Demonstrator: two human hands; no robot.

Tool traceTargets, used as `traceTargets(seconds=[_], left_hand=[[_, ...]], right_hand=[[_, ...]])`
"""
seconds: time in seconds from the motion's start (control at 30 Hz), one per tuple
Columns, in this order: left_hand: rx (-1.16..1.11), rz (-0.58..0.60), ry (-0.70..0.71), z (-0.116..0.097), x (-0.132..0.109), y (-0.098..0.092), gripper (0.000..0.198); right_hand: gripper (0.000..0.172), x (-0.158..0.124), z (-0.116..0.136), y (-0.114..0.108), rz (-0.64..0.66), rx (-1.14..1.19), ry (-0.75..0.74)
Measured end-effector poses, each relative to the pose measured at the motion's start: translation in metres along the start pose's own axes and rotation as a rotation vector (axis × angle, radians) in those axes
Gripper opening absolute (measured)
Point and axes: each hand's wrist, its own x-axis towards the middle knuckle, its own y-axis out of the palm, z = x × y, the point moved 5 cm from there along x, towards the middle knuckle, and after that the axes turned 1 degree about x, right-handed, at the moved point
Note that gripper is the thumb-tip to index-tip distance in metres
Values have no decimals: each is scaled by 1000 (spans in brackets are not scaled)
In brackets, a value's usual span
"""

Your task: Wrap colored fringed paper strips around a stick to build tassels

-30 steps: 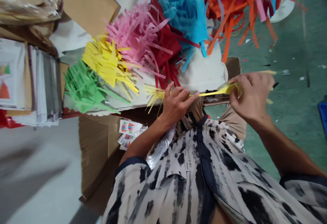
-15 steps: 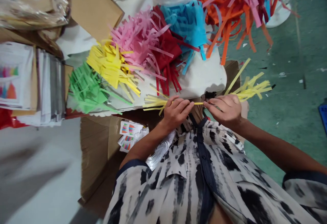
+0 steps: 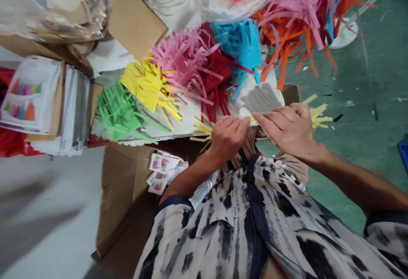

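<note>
A pale yellow tissue-paper tassel (image 3: 202,130) stretches sideways between my two hands, in front of my body at the table edge. Its cut strips fan out beyond my left hand and again past my right. My left hand (image 3: 227,137) is closed around the tassel's twisted middle, fingers bent over it. My right hand (image 3: 288,129) presses on the same twisted middle with fairly straight fingers. Only a short yellow piece shows between the fingertips; the rest of the twist is hidden under my hands.
Green (image 3: 119,111), yellow (image 3: 149,85), pink (image 3: 186,58), red (image 3: 216,77), blue (image 3: 239,43) and orange (image 3: 287,54) fringed paper bundles lie along the white table. Printed packets (image 3: 32,96) stand at left. An open cardboard box (image 3: 119,194) sits below the table edge.
My right hand has moved inward over the twist, and its fingers look straighter. Less of the yellow strips shows past it. The view has shifted slightly.
</note>
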Motion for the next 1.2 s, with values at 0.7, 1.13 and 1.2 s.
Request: traceTargets(seconds=[0.7,1.13,1.2], left_hand=[[-1634,71,-1049,30,-11,-1,45],[-1429,-180,-957,56,-12,-14,37],[-1412,-188,-957,59,-10,-13,37]], right_hand=[[15,76,17,-26,-159,601,250],[30,107,10,6,219,990,411],[27,113,11,5,182,906,412]])
